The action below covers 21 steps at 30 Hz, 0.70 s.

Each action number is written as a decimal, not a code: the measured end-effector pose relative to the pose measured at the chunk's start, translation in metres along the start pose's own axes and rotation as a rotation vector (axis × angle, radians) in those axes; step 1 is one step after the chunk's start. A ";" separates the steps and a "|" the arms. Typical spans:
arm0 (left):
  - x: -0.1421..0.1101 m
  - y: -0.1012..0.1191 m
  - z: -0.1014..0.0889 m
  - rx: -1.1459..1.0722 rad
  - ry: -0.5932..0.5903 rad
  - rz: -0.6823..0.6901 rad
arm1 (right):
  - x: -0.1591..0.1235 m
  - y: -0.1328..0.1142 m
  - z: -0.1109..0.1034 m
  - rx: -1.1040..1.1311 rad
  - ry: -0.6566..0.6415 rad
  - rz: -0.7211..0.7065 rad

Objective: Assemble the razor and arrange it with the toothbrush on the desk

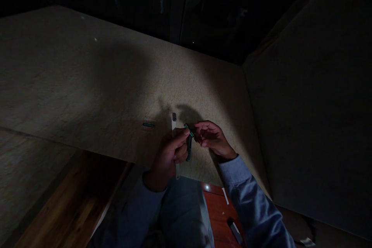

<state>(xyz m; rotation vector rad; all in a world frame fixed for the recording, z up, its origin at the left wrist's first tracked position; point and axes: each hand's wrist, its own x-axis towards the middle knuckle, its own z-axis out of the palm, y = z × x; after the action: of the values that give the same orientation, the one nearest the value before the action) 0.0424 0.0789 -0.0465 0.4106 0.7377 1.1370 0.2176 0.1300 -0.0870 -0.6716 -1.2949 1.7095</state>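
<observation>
One small green-black piece (191,133) is slanting just right of the toothbrush (174,119), the left hand (170,153) pinching it, its long axis running down toward the right hand (213,138), whose curled fingers are hovering just beside it, perhaps gripping something, I cannot tell.

We wear long sleeves. The right sleeve (255,201), at the near right, is blue with a satiny sheen, and creases run along the forearm. Its cuff (234,170) looks paler and flatter, a plain band around the wrist. Our left sleeve (133,205), nearer the left, is sunk in shadow and reads as dark slate blue. Between them, grey-teal cloth (183,209) covers our lap, softly folded; we cannot tell which garment it is.
</observation>
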 end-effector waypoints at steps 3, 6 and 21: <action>-0.002 -0.003 0.005 -0.117 -0.059 -0.114 | 0.000 -0.002 0.002 0.020 -0.022 -0.011; -0.004 -0.010 0.010 -0.139 -0.073 -0.173 | -0.001 -0.003 0.003 -0.009 -0.033 -0.003; -0.004 -0.016 0.013 0.002 -0.024 -0.164 | -0.003 -0.011 0.006 0.015 0.024 0.053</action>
<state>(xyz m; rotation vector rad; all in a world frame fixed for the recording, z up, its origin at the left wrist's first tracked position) 0.0610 0.0700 -0.0461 0.3584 0.7376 0.9761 0.2174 0.1253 -0.0749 -0.7208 -1.2565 1.7468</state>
